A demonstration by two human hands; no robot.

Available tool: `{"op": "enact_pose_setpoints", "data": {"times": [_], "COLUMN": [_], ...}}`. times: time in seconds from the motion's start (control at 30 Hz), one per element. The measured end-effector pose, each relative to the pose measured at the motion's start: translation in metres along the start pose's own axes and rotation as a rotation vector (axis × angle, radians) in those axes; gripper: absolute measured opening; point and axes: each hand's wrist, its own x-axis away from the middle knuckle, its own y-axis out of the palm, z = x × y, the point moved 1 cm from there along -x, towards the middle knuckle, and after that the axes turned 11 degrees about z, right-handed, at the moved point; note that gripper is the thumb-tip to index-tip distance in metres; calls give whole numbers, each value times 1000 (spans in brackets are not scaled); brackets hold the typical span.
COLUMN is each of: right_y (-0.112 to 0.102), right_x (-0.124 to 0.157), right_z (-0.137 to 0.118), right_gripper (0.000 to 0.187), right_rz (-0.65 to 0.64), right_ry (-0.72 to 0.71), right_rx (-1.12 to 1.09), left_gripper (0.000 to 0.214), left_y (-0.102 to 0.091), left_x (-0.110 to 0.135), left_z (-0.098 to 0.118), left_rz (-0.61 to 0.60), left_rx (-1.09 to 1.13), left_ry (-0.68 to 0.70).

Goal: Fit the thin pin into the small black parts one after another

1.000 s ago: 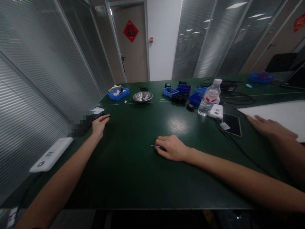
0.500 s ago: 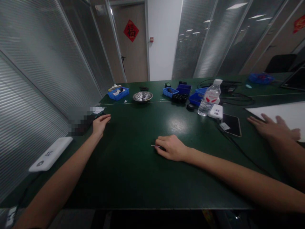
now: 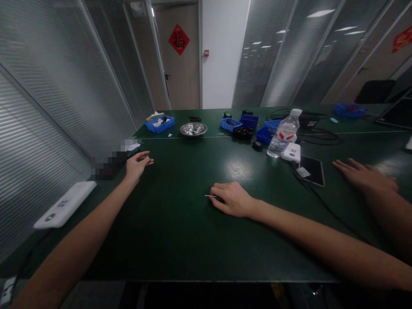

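Note:
My left hand [image 3: 137, 166] is at the table's left side, beside a blurred dark object. Its thumb and fingers come together in a pinch, and a tiny item may sit between the tips, too small to name. My right hand [image 3: 232, 198] rests on the green table [image 3: 180, 240] near the middle, fingers curled around a thin pale stick [image 3: 210, 196]. One end of that stick points left past the fingertips; the rest is hidden in the hand.
At the back stand a steel bowl [image 3: 193, 130] and a blue basket [image 3: 160, 124]. A water bottle [image 3: 283, 134], a white power bank [image 3: 291, 152] and a phone [image 3: 312, 170] lie right. Another white power bank [image 3: 66, 205] is left. Another person's hand [image 3: 365, 175] rests far right.
The fingers of my left hand have shifted slightly right and parted a little. My right hand has stayed put. The white sheet near the other person's hand has gone from there.

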Motion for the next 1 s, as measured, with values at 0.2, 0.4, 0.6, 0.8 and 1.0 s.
{"op": "enact_pose_setpoints", "data": {"times": [0.2, 0.4, 0.6, 0.8, 1.0], "right_y": [3, 6, 7, 5, 0], "right_x": [-3, -4, -5, -9, -17], "right_z": [2, 4, 5, 3, -9], "right_gripper": [18, 14, 13, 14, 12], "right_rz": [23, 76, 159, 150, 23], "right_ry": [2, 51, 101, 163, 148], "right_rx": [-18, -59, -90, -95, 53], "left_gripper": [49, 38, 28, 24, 27], "left_y": [4, 34, 56, 48, 43], "left_x": [11, 67, 146, 165, 168], "left_z": [11, 42, 88, 92, 88], "left_rz": [-162, -553, -991, -1073, -1026], "left_rx": [-61, -205, -299, -302, -275], "left_ry": [1, 116, 181, 317, 341]}}
